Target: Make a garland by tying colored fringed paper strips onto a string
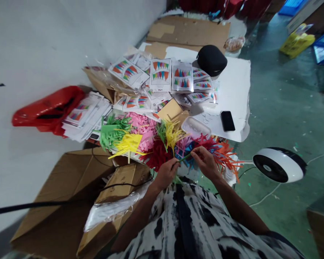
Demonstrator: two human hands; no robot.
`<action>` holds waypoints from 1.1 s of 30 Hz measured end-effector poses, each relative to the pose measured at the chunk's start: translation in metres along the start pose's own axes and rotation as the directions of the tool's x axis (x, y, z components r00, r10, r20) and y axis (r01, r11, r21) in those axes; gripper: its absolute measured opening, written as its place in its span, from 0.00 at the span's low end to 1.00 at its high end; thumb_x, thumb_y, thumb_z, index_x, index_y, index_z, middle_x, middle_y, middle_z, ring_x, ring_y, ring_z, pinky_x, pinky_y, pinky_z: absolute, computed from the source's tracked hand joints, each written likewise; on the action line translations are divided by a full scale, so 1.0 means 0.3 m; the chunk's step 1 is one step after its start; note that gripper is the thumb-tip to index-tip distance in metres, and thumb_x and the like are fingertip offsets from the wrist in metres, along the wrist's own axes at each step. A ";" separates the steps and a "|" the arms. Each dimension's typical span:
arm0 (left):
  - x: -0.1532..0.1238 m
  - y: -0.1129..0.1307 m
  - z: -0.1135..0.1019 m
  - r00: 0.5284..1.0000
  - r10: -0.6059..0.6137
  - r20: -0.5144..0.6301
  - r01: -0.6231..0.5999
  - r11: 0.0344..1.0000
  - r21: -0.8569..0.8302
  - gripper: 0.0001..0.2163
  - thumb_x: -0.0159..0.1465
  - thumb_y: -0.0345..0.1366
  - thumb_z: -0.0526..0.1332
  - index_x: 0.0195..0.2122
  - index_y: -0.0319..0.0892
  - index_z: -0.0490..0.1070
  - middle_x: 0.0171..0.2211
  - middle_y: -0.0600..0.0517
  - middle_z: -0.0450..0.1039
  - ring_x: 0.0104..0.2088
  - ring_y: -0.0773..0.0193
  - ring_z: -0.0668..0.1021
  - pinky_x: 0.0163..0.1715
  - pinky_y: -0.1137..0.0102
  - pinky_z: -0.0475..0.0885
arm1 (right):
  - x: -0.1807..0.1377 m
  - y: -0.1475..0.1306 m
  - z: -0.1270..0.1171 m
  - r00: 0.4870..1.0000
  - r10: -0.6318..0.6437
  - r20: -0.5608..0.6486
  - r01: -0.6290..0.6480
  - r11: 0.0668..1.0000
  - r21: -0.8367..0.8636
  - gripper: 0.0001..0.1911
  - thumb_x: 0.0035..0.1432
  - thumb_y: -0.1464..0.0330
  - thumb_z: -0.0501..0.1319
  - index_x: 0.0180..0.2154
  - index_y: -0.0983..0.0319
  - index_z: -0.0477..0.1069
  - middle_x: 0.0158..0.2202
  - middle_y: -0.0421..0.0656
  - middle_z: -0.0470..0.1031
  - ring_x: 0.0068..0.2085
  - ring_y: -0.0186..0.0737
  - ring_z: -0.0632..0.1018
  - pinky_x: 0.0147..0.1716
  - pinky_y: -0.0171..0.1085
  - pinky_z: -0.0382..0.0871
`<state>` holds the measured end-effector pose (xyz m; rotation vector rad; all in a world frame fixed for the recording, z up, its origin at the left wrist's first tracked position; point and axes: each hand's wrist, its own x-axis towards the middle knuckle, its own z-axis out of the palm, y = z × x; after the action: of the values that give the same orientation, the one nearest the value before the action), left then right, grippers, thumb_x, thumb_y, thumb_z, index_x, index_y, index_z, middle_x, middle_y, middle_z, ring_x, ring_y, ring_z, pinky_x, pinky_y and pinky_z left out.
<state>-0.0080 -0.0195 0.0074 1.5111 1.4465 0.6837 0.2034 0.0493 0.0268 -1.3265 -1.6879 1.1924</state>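
Observation:
Between my two hands stretches a thin green paper strip (184, 157). My left hand (167, 173) pinches its near end, and from there pale green fringe hangs down toward my shirt. The far end is pinched by the fingers of my right hand (204, 161). Just beyond lie heaps of fringed tissue paper: a dark red bundle (158, 154), a yellow bundle (173, 133), a blue one (188, 148) and an orange one (228, 154). Further left are a green bundle (113, 132), another yellow bundle (129, 143) and a pink pile (143, 126).
Printed packets (161, 75), a white tray (196, 126), a phone (227, 121) and a black case (212, 60) lie on the table. A red bag (48, 111) sits left. Open cardboard boxes (70, 176) stand below; a white fan (279, 164) is at right.

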 end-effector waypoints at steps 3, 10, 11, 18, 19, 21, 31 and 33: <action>0.061 -0.007 -0.062 0.982 0.067 -0.177 0.008 0.920 0.391 0.12 0.71 0.32 0.55 0.44 0.47 0.79 0.44 0.46 0.79 0.49 0.52 0.77 0.60 0.48 0.65 | 0.009 0.014 0.038 0.999 -0.023 0.044 0.023 1.000 -0.007 0.12 0.68 0.58 0.63 0.38 0.60 0.75 0.35 0.42 0.76 0.36 0.39 0.76 0.38 0.38 0.71; 0.227 -0.086 -0.163 0.891 0.248 -0.380 0.031 0.801 0.598 0.13 0.68 0.31 0.58 0.40 0.49 0.83 0.59 0.44 0.75 0.70 0.42 0.62 0.71 0.32 0.35 | -0.070 0.075 0.133 0.969 -0.052 0.243 0.063 0.997 -0.038 0.11 0.69 0.62 0.59 0.39 0.60 0.77 0.36 0.43 0.78 0.37 0.38 0.77 0.37 0.36 0.71; 0.245 -0.102 -0.165 0.898 0.239 -0.370 0.029 0.805 0.592 0.14 0.68 0.30 0.57 0.42 0.49 0.83 0.60 0.45 0.75 0.71 0.42 0.61 0.71 0.32 0.35 | -0.090 0.092 0.136 0.966 -0.033 0.257 0.046 0.998 -0.047 0.11 0.69 0.62 0.59 0.39 0.60 0.77 0.36 0.43 0.78 0.36 0.38 0.77 0.37 0.36 0.71; 0.113 -0.132 -0.023 0.934 0.224 -0.278 -0.066 0.874 0.482 0.23 0.62 0.23 0.56 0.53 0.50 0.81 0.65 0.46 0.71 0.70 0.47 0.64 0.73 0.39 0.47 | -0.195 0.164 0.114 0.952 0.079 0.296 -0.046 0.992 -0.116 0.10 0.68 0.63 0.59 0.40 0.59 0.78 0.36 0.43 0.79 0.36 0.42 0.79 0.39 0.40 0.73; 0.053 -0.140 0.018 0.948 0.248 -0.198 -0.146 0.895 0.421 0.22 0.64 0.25 0.57 0.54 0.50 0.80 0.63 0.46 0.72 0.68 0.49 0.67 0.72 0.43 0.54 | -0.197 0.163 0.117 0.946 0.071 0.317 -0.031 0.991 -0.129 0.10 0.68 0.63 0.58 0.40 0.59 0.78 0.36 0.44 0.79 0.37 0.43 0.79 0.39 0.42 0.73; -0.082 -0.178 0.098 0.965 0.251 -0.076 -0.226 0.942 0.250 0.20 0.67 0.29 0.56 0.57 0.48 0.78 0.56 0.45 0.78 0.60 0.55 0.76 0.65 0.53 0.68 | -0.192 0.157 0.139 0.919 0.038 0.392 0.027 0.987 -0.158 0.11 0.69 0.62 0.58 0.39 0.58 0.77 0.37 0.45 0.80 0.37 0.45 0.79 0.40 0.44 0.73; -0.749 -0.604 0.133 0.586 -0.711 -0.389 0.544 0.701 -0.462 0.16 0.62 0.52 0.64 0.29 0.45 0.80 0.29 0.50 0.80 0.33 0.58 0.80 0.39 0.65 0.75 | -0.233 0.164 0.574 0.404 0.055 0.913 0.249 0.954 -0.168 0.10 0.67 0.66 0.60 0.37 0.57 0.81 0.37 0.44 0.81 0.42 0.46 0.82 0.45 0.43 0.74; -0.837 -0.675 0.112 0.399 -0.816 -0.418 0.556 0.578 -0.597 0.22 0.61 0.59 0.62 0.29 0.43 0.79 0.27 0.49 0.79 0.31 0.59 0.79 0.38 0.65 0.75 | -0.273 0.188 0.726 0.237 0.068 0.969 0.276 0.952 -0.134 0.11 0.66 0.67 0.60 0.44 0.56 0.81 0.44 0.46 0.83 0.48 0.48 0.82 0.51 0.45 0.74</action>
<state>-0.1133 -0.2899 -0.1371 0.1820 2.1407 0.9106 0.0479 -0.0805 -0.1010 -0.4141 -2.8643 1.9660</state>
